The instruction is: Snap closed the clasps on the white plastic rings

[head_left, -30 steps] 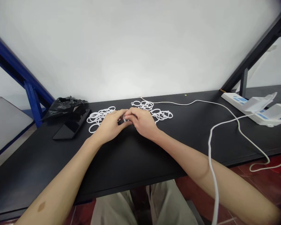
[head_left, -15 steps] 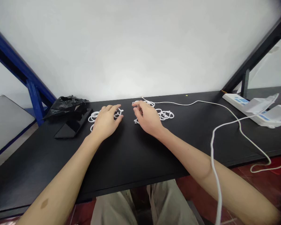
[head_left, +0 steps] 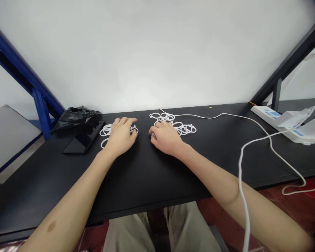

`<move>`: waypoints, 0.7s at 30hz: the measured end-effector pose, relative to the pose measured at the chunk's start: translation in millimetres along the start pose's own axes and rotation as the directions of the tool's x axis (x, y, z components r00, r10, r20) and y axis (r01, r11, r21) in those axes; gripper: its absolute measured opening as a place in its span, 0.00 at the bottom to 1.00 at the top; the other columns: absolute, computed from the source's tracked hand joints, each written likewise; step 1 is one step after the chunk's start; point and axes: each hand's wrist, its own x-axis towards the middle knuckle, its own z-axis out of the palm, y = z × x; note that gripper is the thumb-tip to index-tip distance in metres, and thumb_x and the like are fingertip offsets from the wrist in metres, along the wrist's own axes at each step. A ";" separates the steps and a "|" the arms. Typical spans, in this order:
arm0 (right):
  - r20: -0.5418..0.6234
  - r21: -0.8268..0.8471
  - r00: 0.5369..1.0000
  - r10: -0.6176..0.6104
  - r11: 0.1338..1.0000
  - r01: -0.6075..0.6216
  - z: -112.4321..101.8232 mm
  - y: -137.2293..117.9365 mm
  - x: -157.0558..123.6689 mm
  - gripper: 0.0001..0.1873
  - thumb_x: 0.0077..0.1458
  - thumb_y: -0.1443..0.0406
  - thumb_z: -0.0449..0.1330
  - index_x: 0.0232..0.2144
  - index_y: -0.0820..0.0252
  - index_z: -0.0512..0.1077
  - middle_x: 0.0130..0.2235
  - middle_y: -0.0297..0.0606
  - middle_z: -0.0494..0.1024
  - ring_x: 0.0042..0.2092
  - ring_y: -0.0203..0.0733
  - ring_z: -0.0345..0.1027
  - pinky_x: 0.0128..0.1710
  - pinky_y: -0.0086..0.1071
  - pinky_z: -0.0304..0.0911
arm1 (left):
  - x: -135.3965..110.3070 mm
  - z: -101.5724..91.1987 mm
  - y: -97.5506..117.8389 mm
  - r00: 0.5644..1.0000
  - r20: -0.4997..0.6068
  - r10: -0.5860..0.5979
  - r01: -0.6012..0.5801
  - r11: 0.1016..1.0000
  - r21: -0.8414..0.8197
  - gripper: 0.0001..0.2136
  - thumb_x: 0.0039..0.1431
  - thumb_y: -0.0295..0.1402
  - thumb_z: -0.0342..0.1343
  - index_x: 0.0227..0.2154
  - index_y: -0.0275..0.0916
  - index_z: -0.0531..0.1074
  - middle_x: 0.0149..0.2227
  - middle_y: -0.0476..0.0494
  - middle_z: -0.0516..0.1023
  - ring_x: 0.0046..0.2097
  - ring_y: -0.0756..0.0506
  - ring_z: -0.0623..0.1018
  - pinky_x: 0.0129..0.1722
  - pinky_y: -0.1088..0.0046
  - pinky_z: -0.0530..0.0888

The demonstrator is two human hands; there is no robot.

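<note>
White rings with small knobs lie in two loose groups on the black table. Over the left group (head_left: pixel 105 130) rests my left hand (head_left: pixel 120 135), its thumb and fingers apart, partly covering the rings. At the near side of the right group (head_left: pixel 185 128) is my right hand (head_left: pixel 166 137). Its fingers curl down with thumb and index close together, and a bit of white ring shows between them. The palm hides the rest of that ring.
A black phone (head_left: pixel 81 140) lies left of my left hand, with a crumpled black plastic bag (head_left: pixel 75 117) behind it. A white cord (head_left: pixel 240 168) runs across the table and over my right forearm. White-and-blue devices (head_left: pixel 274 117) stand at the right; a wall (head_left: pixel 157 56) rises behind.
My right hand has lowered onto the right group of rings and its fingers have curled in. My left hand stays nearly in place over the left group.
</note>
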 end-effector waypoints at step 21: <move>-0.355 0.567 0.930 0.090 0.812 0.138 1.4 -9.1 1.4 0.07 0.63 0.67 0.52 0.39 0.57 0.70 0.40 0.36 0.74 0.41 0.38 0.68 0.44 0.33 0.64 | -5.9 -7.3 15.2 0.960 0.176 0.217 -0.159 0.942 -0.294 0.17 0.61 0.46 0.52 0.45 0.40 0.70 0.36 0.44 0.72 0.40 0.41 0.70 0.42 0.63 0.68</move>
